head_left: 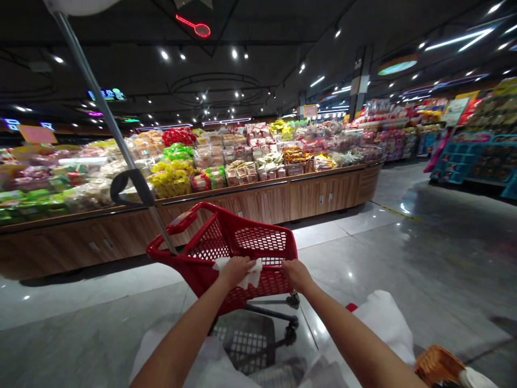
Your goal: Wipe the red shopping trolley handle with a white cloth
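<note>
A red plastic shopping cart [194,272] stands right in front of me, with lattice walls and black wheels. My left hand [237,270] is closed on a white cloth [255,274], pressing it against the near rim of the cart. To its right, my right hand [297,274] has its fingers wrapped over the rim near the cart's corner. The cart's handle [181,222] points to the left. A grey metal pole [97,91] with a dark loop rises by the handle; its lower end is hidden behind the cart's edge.
Behind the cart runs a long wood-fronted counter [258,205] piled with packaged food. Blue display racks [452,159] stand at the right, across a shiny grey floor [363,264]. An orange-brown woven-looking object [438,364] sits at the lower right.
</note>
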Available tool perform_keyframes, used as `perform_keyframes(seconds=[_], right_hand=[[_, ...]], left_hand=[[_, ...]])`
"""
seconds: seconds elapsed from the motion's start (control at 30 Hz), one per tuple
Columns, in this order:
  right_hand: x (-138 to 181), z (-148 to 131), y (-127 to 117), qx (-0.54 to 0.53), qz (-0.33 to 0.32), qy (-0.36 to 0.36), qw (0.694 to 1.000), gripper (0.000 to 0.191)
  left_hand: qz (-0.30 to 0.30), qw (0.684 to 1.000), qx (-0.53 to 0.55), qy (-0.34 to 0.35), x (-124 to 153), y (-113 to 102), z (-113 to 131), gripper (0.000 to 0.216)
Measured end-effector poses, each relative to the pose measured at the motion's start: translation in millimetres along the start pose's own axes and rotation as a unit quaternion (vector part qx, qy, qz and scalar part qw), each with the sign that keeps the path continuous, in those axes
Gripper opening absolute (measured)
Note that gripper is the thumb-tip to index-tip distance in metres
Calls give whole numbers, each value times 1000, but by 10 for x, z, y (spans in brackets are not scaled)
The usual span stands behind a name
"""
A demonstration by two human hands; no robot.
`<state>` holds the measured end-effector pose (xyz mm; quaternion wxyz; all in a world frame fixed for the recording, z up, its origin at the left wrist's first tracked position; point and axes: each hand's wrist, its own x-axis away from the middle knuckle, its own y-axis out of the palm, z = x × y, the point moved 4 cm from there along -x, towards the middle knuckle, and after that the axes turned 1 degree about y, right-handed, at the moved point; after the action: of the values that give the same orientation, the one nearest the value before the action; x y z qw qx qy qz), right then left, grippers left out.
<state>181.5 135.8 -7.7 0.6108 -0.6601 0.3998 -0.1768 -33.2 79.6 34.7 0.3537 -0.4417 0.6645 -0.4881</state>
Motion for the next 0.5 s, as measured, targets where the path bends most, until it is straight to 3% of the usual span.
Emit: perform_keyframes(seconds=[0.13,0.23,0.33,0.5], right_hand=[[-12,48,-40,3,-9,3,1000,28],[-29,25,-45,5,-15,11,1000,28],[-44,-52,-21,8,-17,20,1000,27],[-62,-181,30,10,-7,29,1000,28]], left_hand=[[29,996,-49,-74,715,-206,-849,32],[51,990,-77,-110,952,-332,-1036,20],[60,986,-65,-138,753,-288,-720,21],[52,993,-6,-106,-68,-31,350,26]])
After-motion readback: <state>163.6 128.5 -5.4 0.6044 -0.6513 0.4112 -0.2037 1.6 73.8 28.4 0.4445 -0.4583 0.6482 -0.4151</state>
